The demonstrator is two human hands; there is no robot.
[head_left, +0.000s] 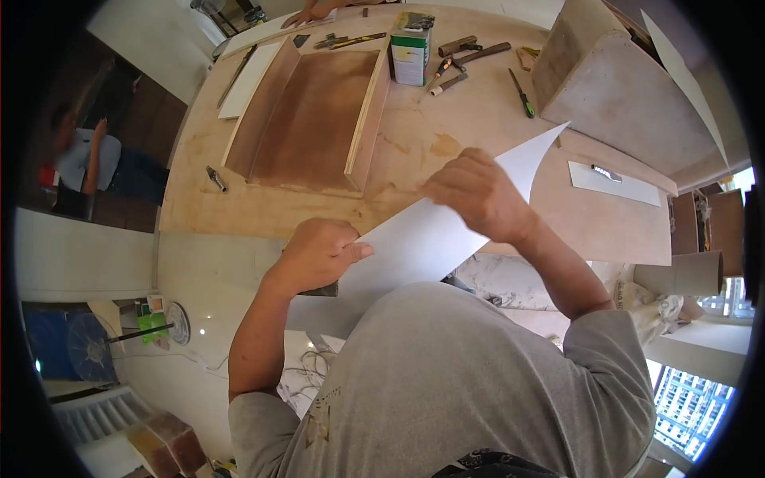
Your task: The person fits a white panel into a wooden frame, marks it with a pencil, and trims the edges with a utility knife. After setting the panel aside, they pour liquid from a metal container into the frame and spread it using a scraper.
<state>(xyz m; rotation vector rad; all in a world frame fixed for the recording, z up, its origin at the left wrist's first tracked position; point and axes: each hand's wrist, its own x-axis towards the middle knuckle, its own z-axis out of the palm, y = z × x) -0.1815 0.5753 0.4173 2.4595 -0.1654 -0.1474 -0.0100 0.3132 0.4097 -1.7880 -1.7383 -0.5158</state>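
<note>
A thin white sheet (422, 243) slants across the table's near edge, its far right corner curling upward. My left hand (319, 253) is closed on the sheet's left end, thumb along its edge. Under that hand a dark flat-ended piece (321, 290) sticks out; most of it is hidden. My right hand (480, 195) is closed at the sheet's upper edge, fingers curled down and slightly blurred. Beyond my hands lies an open wooden drawer box (368, 131) with a brown bottom.
On the wooden table (199, 191) are a metal can (411, 60), a hammer (482, 53), a green-handled tool (524, 99) and a cutter (215, 178). A wooden cabinet (613, 103) stands right. Another person's hand (307, 14) rests at the far edge. A fan (179, 323) is left.
</note>
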